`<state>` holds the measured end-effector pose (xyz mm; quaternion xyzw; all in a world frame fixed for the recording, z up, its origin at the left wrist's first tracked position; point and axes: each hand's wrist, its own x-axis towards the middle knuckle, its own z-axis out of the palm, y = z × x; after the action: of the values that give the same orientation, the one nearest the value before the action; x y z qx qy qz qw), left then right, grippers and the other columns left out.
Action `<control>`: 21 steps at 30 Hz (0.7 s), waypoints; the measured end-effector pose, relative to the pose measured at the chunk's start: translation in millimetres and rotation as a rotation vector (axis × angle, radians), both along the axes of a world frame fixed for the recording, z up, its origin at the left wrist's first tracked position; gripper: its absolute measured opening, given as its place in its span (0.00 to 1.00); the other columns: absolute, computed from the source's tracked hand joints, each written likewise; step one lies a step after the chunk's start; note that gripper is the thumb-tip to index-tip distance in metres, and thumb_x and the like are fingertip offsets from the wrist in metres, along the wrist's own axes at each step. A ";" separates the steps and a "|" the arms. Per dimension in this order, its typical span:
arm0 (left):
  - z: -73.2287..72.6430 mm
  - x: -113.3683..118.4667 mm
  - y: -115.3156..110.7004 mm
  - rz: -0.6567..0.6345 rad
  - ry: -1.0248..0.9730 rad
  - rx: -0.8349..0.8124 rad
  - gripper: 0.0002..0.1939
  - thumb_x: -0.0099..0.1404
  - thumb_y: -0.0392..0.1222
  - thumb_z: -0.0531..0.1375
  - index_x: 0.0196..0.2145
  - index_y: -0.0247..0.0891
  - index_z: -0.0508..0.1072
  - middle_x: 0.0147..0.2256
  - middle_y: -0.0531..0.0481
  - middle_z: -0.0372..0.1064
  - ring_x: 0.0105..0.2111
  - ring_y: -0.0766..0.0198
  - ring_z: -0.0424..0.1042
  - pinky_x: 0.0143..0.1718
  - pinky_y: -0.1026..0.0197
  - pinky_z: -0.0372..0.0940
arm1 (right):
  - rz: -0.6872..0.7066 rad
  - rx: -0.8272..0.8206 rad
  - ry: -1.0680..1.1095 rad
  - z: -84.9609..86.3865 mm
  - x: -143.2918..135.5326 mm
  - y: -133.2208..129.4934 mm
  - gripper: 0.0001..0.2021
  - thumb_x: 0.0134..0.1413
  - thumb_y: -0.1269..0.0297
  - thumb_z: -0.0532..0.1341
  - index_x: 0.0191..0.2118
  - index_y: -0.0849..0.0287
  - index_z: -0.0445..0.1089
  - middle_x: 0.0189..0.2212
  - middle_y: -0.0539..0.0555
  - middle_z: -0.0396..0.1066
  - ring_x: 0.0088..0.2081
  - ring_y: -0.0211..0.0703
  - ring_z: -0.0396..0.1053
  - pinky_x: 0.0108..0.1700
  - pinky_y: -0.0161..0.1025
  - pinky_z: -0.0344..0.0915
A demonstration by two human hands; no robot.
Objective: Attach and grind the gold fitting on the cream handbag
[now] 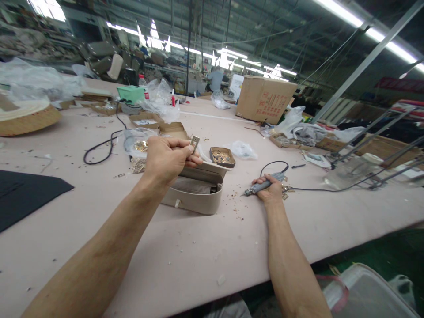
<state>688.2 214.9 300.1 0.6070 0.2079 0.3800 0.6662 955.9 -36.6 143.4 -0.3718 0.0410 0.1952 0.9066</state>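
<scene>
Pinched between the thumb and fingers of my left hand is a small gold metal plate with holes in it. That hand is above a beige handbag, which stands on the table with its top open. My right hand is wrapped round a grey electric screwdriver, its tip pointing left over the table. Tiny gold screws lie scattered below the tip. Behind the bag is a small box of gold screws.
A black sheet lies at the left, near a large roll. A cardboard carton stands at the back. The screwdriver's cord runs right, towards a metal rack and a clear plastic container.
</scene>
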 end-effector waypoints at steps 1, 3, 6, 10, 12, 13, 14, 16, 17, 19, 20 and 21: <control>-0.5 0.3 0.4 0.001 0.001 0.000 0.03 0.55 0.30 0.66 0.30 0.28 0.78 0.22 0.44 0.74 0.22 0.57 0.77 0.23 0.64 0.74 | 0.000 0.001 0.009 0.0 0.0 0.1 0.10 0.49 0.75 0.59 0.30 0.56 0.55 0.21 0.43 0.58 0.19 0.36 0.60 0.31 0.44 0.74; -1.4 0.7 1.0 0.003 0.003 -0.002 0.04 0.55 0.30 0.66 0.31 0.28 0.78 0.22 0.44 0.74 0.22 0.56 0.77 0.23 0.64 0.74 | 0.001 0.005 0.036 0.0 0.3 0.1 0.10 0.49 0.75 0.59 0.30 0.56 0.56 0.21 0.43 0.57 0.19 0.35 0.60 0.31 0.44 0.74; -1.6 0.8 1.4 0.002 -0.002 -0.003 0.03 0.55 0.30 0.66 0.30 0.27 0.78 0.22 0.44 0.74 0.22 0.57 0.77 0.22 0.65 0.73 | 0.002 0.010 0.051 0.2 0.2 0.0 0.10 0.50 0.75 0.59 0.30 0.56 0.56 0.22 0.43 0.58 0.20 0.35 0.60 0.31 0.44 0.74; -1.1 0.7 0.8 -0.002 -0.015 -0.014 0.03 0.55 0.29 0.66 0.30 0.27 0.78 0.21 0.45 0.74 0.21 0.57 0.77 0.21 0.66 0.73 | 0.004 0.017 0.058 1.4 -1.0 0.3 0.10 0.51 0.75 0.58 0.30 0.57 0.55 0.21 0.43 0.57 0.20 0.35 0.59 0.31 0.44 0.74; -0.9 0.9 0.5 -0.002 -0.016 -0.017 0.03 0.55 0.29 0.66 0.30 0.27 0.78 0.21 0.45 0.74 0.21 0.58 0.77 0.21 0.66 0.73 | 0.004 0.019 0.059 2.0 -1.8 0.6 0.10 0.51 0.76 0.58 0.29 0.56 0.55 0.21 0.43 0.57 0.19 0.35 0.59 0.31 0.43 0.73; -0.9 1.0 0.4 0.000 -0.016 -0.015 0.02 0.55 0.29 0.66 0.30 0.27 0.78 0.21 0.45 0.74 0.21 0.58 0.77 0.21 0.66 0.73 | 0.004 0.020 0.059 2.2 -2.1 0.9 0.11 0.51 0.76 0.59 0.29 0.56 0.55 0.21 0.43 0.57 0.19 0.35 0.59 0.30 0.43 0.73; -0.9 1.2 0.3 0.002 -0.014 -0.011 0.02 0.55 0.29 0.66 0.29 0.28 0.78 0.21 0.45 0.73 0.21 0.58 0.77 0.21 0.66 0.73 | 0.006 0.021 0.059 2.3 -2.4 1.1 0.11 0.51 0.76 0.59 0.29 0.56 0.55 0.21 0.43 0.57 0.19 0.35 0.59 0.30 0.43 0.73; -0.9 1.4 0.2 0.009 -0.008 -0.002 0.02 0.55 0.29 0.66 0.29 0.28 0.78 0.21 0.45 0.73 0.21 0.58 0.77 0.21 0.66 0.73 | 0.010 0.026 0.058 2.6 -3.1 1.6 0.10 0.51 0.76 0.58 0.29 0.57 0.55 0.21 0.43 0.56 0.20 0.35 0.59 0.30 0.43 0.73; -1.0 1.5 0.2 0.012 -0.005 0.000 0.01 0.55 0.29 0.66 0.29 0.28 0.78 0.21 0.45 0.73 0.21 0.58 0.77 0.22 0.65 0.73 | 0.012 0.030 0.056 2.8 -3.5 1.7 0.10 0.51 0.76 0.58 0.29 0.57 0.55 0.21 0.44 0.56 0.20 0.35 0.59 0.30 0.43 0.73; -1.5 1.5 0.4 0.016 0.001 0.003 0.02 0.55 0.29 0.66 0.29 0.28 0.78 0.22 0.45 0.74 0.21 0.57 0.77 0.22 0.64 0.74 | 0.011 0.043 0.048 3.6 -4.4 2.0 0.10 0.51 0.75 0.59 0.30 0.57 0.56 0.22 0.44 0.56 0.20 0.35 0.59 0.31 0.43 0.73; -1.8 1.5 0.6 0.017 0.002 0.005 0.02 0.55 0.29 0.66 0.29 0.28 0.78 0.22 0.45 0.74 0.21 0.57 0.77 0.23 0.64 0.74 | 0.009 0.050 0.041 4.2 -5.0 2.0 0.09 0.50 0.75 0.59 0.30 0.57 0.56 0.22 0.43 0.56 0.20 0.35 0.59 0.31 0.43 0.73; -2.2 1.5 0.9 0.014 0.003 0.007 0.02 0.55 0.29 0.66 0.29 0.28 0.78 0.22 0.44 0.74 0.21 0.57 0.77 0.23 0.64 0.74 | 0.005 0.057 0.033 4.9 -5.5 2.0 0.09 0.50 0.75 0.59 0.29 0.57 0.56 0.22 0.44 0.56 0.20 0.35 0.59 0.32 0.43 0.73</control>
<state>689.7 215.7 297.9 0.6084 0.2118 0.3845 0.6612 950.3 -34.6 148.4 -0.3424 0.0494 0.2047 0.9156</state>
